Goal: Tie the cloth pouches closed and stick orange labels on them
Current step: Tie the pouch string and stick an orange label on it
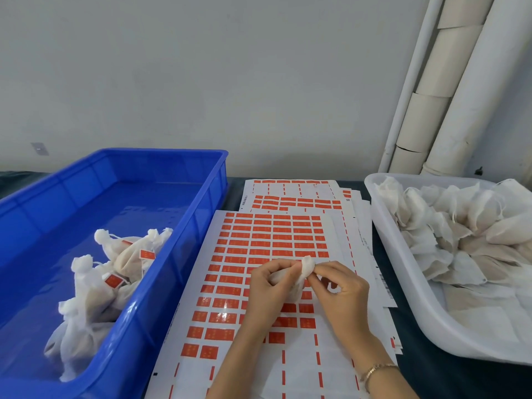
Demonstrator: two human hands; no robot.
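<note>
With left hand [264, 292], grips the pouch [307, 267] belly; with right hand [342, 292], pinches its gathered neck — looks soft, light, squashy; probably holds best at the neck.

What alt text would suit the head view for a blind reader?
The left hand grips a white cloth pouch and the right hand pinches its top, over a sheet of orange labels. A blue crate at left holds tied, labelled pouches; a white tray at right holds untied pouches.

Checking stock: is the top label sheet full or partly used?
Partly used: the top white sheet of orange labels has full far rows, but its near rows are bare backing.
</note>
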